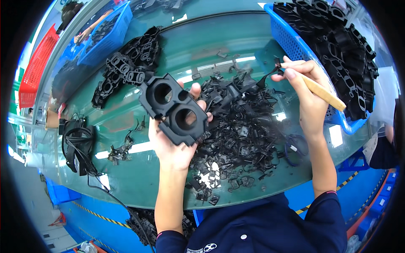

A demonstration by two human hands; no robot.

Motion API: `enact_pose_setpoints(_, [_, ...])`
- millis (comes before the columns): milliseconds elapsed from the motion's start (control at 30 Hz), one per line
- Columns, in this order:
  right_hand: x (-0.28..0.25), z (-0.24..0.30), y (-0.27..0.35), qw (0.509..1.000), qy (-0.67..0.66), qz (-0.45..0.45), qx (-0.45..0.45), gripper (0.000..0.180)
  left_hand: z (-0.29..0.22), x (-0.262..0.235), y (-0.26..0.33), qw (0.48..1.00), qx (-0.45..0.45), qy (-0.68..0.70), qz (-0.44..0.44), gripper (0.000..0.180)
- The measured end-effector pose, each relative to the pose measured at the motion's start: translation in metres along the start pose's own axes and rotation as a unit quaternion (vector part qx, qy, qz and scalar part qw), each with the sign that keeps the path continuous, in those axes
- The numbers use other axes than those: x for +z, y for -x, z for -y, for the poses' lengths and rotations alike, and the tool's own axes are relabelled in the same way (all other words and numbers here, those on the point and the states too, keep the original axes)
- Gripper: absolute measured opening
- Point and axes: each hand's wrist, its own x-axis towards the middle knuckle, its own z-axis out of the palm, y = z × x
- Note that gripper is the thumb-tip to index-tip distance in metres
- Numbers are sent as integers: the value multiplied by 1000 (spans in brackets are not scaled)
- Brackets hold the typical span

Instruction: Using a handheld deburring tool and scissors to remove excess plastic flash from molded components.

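The left hand (pixel 175 145) covers the lower edge of the black two-holed part (pixel 175 110), so that edge stays unseen. The wooden-handled tool (pixel 322 93) has its working tip lost behind the right hand (pixel 306 90). The blue basket (pixel 295 42) of black parts runs off the top edge. The scrap pile (pixel 240 135) blurs into one dark mass, its pieces too small to tell apart.

this is a factory floor, a trimming station for moulded plastic parts. a long green bench (pixel 236 38) curves across the frame. blue baskets (pixel 291 40) at upper right and upper left hold stacks of identical black parts (pixel 346 46), with a red basket (pixel 36 69) at far left. black offcuts (pixel 240 130) lie heaped at centre, and yellow-black hazard tape (pixel 99 216) edges the blue floor below.
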Motion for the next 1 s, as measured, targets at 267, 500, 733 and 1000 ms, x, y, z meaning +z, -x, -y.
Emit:
enact_pose_setpoints(267, [6, 12, 13, 996, 5, 60, -59, 13, 12, -1, 0, 999, -4, -54, -3, 69])
enact_pose_setpoints(500, [36, 26, 36, 967, -163, 180, 74, 11, 22, -2, -1, 991, 27, -129, -16, 71])
enact_pose_setpoints(733, [38, 29, 41, 955, -197, 177, 136, 12, 29, -1, -3, 979, 50, -197, -27, 71])
enact_pose_setpoints(1000, [41, 31, 44, 958, -182, 148, 166, 8, 31, -1, -2, 971, 72, -225, -25, 72])
